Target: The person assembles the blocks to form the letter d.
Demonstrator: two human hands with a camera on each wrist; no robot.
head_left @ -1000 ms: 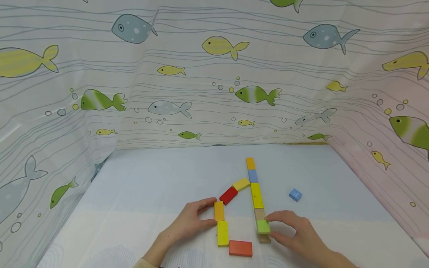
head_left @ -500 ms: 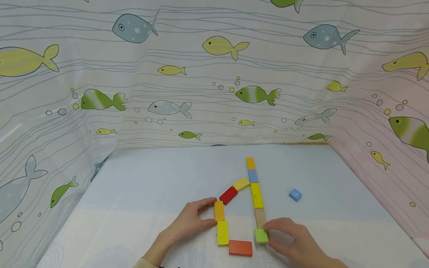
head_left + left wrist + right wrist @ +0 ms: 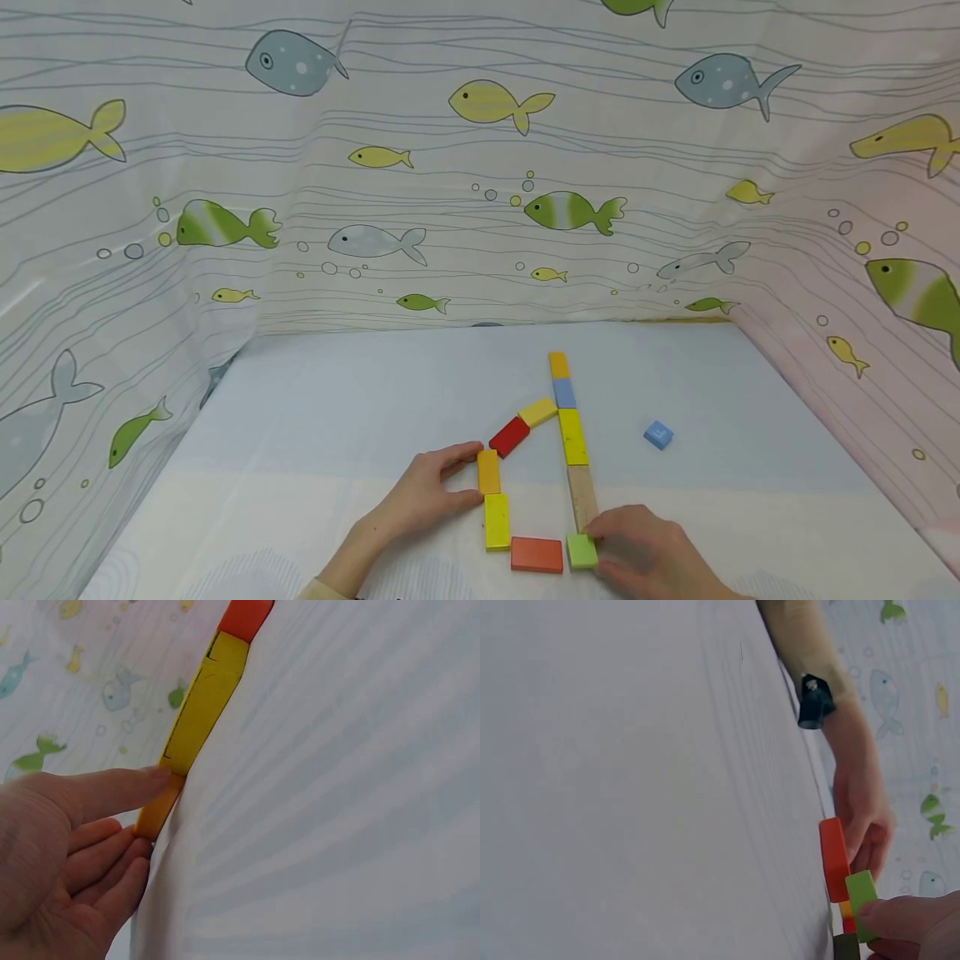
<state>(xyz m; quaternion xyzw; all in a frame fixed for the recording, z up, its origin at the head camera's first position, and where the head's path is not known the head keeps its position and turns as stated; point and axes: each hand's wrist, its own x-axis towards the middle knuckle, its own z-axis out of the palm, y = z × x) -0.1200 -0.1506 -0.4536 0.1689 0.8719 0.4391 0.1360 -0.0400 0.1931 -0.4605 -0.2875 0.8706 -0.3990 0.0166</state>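
In the head view my right hand (image 3: 652,550) pinches a small light green block (image 3: 582,552) between thumb and fingers. The block is at the near end of a bare wooden block (image 3: 582,498), just right of a red-orange block (image 3: 536,554). The right wrist view shows the thumb on the green block (image 3: 861,904); whether it touches the table I cannot tell. My left hand (image 3: 431,492) holds an orange block (image 3: 488,472) by its two ends, thumb near and fingers far. A yellow block (image 3: 497,522) adjoins it, seen also as the yellow block (image 3: 202,709) in the left wrist view.
A straight row continues away with a yellow block (image 3: 573,437), a blue block (image 3: 564,392) and an orange block (image 3: 558,365). A pale yellow block (image 3: 537,412) and a dark red block (image 3: 509,437) slant leftward. One light blue block (image 3: 658,434) lies apart on the right.
My right hand has brought the green block toward me, from above the wooden block to its near end beside the red-orange block. The left hand has stayed in place on the orange block.
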